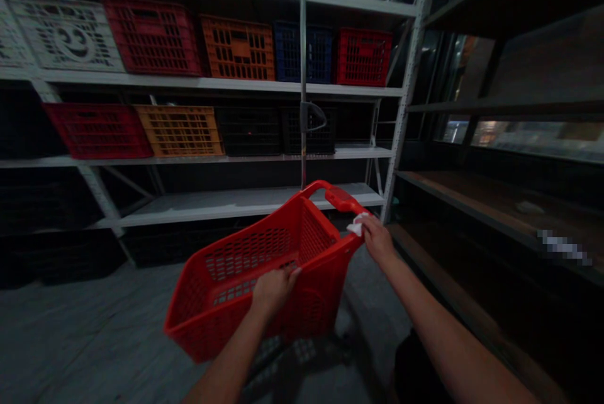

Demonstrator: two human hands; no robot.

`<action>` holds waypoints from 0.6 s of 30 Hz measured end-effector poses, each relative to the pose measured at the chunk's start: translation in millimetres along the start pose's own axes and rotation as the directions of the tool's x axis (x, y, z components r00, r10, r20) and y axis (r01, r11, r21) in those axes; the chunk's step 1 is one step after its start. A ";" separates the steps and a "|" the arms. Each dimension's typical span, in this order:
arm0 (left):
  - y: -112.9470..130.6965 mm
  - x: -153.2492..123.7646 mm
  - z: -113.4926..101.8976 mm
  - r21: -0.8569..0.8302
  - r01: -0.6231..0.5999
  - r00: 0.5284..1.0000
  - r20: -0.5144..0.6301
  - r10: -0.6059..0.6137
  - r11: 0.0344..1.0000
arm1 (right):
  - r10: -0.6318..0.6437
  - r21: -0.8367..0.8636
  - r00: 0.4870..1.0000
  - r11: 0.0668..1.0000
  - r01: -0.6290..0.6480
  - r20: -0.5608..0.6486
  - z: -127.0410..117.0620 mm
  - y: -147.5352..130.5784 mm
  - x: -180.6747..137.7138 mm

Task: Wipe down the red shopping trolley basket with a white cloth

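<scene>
A red plastic shopping cart (321, 291) with perforated walls stands in front of me on the grey floor. My left hand (272, 289) is closed over the cart's near rim, its fingers curled toward the inside. At the handle end, my right hand (375, 235) pinches a crumpled white cloth (357, 225), perhaps a wipe, against the red frame beside the handle (344, 201). The cart's basket shows nothing inside. Part of the cart's base is in shadow.
Behind the cart, a white metal rack (226, 206) carries plastic crates, among them an orange crate (238, 48) and a yellow crate (182, 130). A thin pole (303, 64) rises at the cart's far side. Dark wooden shelves (472, 196) line the right.
</scene>
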State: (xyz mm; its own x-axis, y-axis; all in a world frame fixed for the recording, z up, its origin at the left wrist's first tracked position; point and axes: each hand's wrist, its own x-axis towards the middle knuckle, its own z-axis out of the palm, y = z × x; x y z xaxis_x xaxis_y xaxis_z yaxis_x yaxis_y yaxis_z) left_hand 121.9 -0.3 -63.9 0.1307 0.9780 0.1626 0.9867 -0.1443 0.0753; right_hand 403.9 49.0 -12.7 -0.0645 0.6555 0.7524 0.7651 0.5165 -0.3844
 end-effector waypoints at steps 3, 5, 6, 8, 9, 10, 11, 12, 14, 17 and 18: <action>1.2 -0.9 -1.3 0.001 0.006 1.000 0.002 -0.006 1.000 | -0.139 -0.168 0.960 0.969 0.183 0.243 13.2 -42.5 -19.5; 1.9 -1.9 -3.3 0.002 0.015 1.000 0.010 -0.015 1.000 | -0.157 -0.246 0.914 0.933 0.261 0.373 26.6 -69.2 -27.5; 1.9 -2.4 -4.4 0.003 0.016 1.000 0.014 -0.016 1.000 | -0.164 -0.278 0.893 0.913 0.298 0.418 32.6 -79.6 -29.5; 0.6 -3.3 -6.2 0.009 0.011 1.000 0.013 -0.011 1.000 | -0.177 -0.321 0.860 0.877 0.359 0.478 39.2 -92.0 -29.8; -0.6 -3.8 -6.9 0.014 0.006 1.000 0.011 -0.006 1.000 | -0.179 -0.336 0.852 0.864 0.375 0.492 39.1 -94.0 -28.0; -2.1 -4.3 -7.4 0.019 0.003 1.000 0.009 -0.003 1.000 | -0.177 -0.345 0.847 0.857 0.383 0.501 36.7 -93.6 -25.2; -3.9 -4.9 -7.7 0.025 0.002 1.000 0.008 -0.002 1.000 | -0.182 -0.341 0.837 0.853 0.395 0.515 32.6 -91.2 -21.5; -5.7 -5.6 -8.0 0.029 0.001 1.000 0.008 -0.001 1.000 | -0.201 -0.321 0.821 0.850 0.418 0.535 27.2 -87.6 -17.1; -9.1 -7.2 -8.5 0.035 0.002 1.000 0.007 -0.002 0.999 | -0.278 -0.238 0.768 0.842 0.484 0.577 15.3 -78.0 -6.6; -13.1 -9.7 -10.0 0.045 0.006 1.000 0.008 -0.006 0.999 | -0.396 -0.081 0.695 0.834 0.546 0.600 -0.8 -60.9 10.8; -14.3 -10.4 -10.8 0.048 0.005 1.000 0.010 -0.006 0.999 | -0.407 -0.046 0.688 0.841 0.538 0.601 -6.1 -54.3 16.8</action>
State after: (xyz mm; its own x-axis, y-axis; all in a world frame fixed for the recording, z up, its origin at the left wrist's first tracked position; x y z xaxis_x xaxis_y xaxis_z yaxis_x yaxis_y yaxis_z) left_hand 105.4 -10.0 -56.0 0.1259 0.9802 0.1527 0.9909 -0.1318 0.0292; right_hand 365.1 28.6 24.0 -0.7408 0.5716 0.3528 0.6387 0.7621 0.1063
